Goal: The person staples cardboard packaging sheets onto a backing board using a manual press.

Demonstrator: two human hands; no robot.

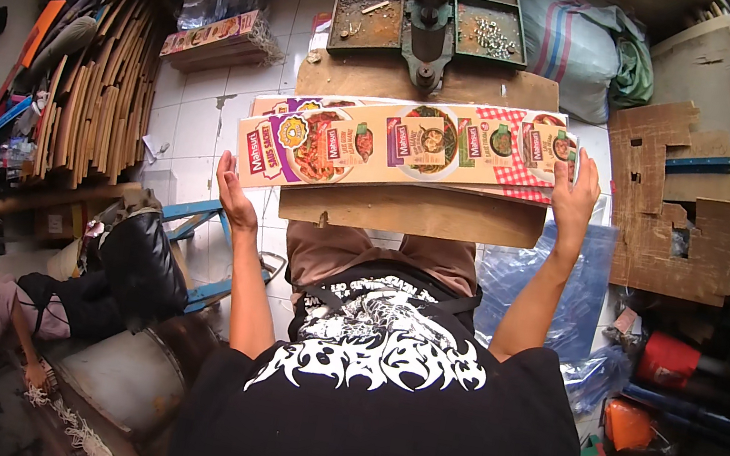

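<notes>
You've got a stack of long printed card panels (373, 152) b/w your L hand (238, 197) & R hand (576, 191), over the wood board (406, 212). Top one's printed side up: tan w/ round food pics, small packs, purple patch at L, red-&-white check twd R. Stack's slanted, L end nearer you. Edges uneven: lower layers poke out far side & near-R. Can't tell if it's resting flat.

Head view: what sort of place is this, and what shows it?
Probably a small workshop: a dark metal press, a divided tray of small shiny pieces, and a row of brown boards.
</notes>
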